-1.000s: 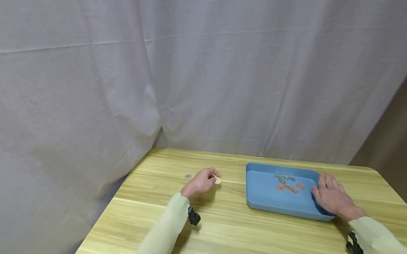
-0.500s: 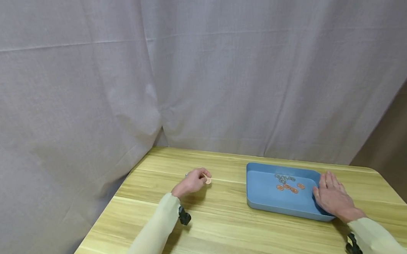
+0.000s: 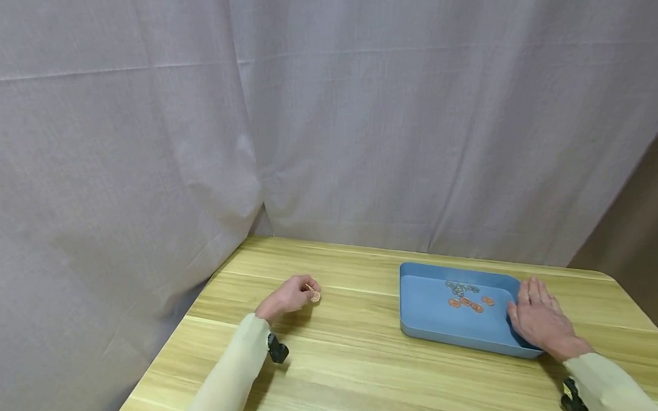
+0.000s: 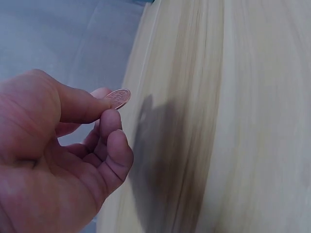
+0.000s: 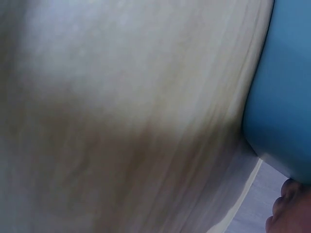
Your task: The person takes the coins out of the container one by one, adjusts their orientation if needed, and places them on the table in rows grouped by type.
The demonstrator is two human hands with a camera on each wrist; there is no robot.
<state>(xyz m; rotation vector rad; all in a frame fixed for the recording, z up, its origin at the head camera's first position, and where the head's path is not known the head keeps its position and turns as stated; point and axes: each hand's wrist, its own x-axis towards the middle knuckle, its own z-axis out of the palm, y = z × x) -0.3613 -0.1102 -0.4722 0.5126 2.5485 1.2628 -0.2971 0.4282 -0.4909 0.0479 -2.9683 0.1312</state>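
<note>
My left hand (image 3: 289,295) is over the left part of the wooden table, thumb and fingers pinching a copper-coloured coin (image 3: 315,296). The left wrist view shows this coin (image 4: 120,98) held by its edge, tilted and apart from the table, its shadow beside it. On the right, my right hand (image 3: 539,321) rests with straight fingers against the right rim of a blue tray (image 3: 423,319). Inside that tray lie several copper coins (image 3: 466,302) and a cluster of silver coins (image 3: 458,288). Only fingertips (image 5: 286,204) of the right hand appear in the right wrist view.
The wooden table (image 3: 354,368) extends in front of and between the hands. Behind it hangs a grey curtain (image 3: 355,138), which also drops along the left edge. A darker brown cloth (image 3: 642,203) is at the right.
My left hand has moved left, carrying the copper coin. The small silver coins seen on the table to its left are now hidden from view. My right hand and the tray stay in place.
</note>
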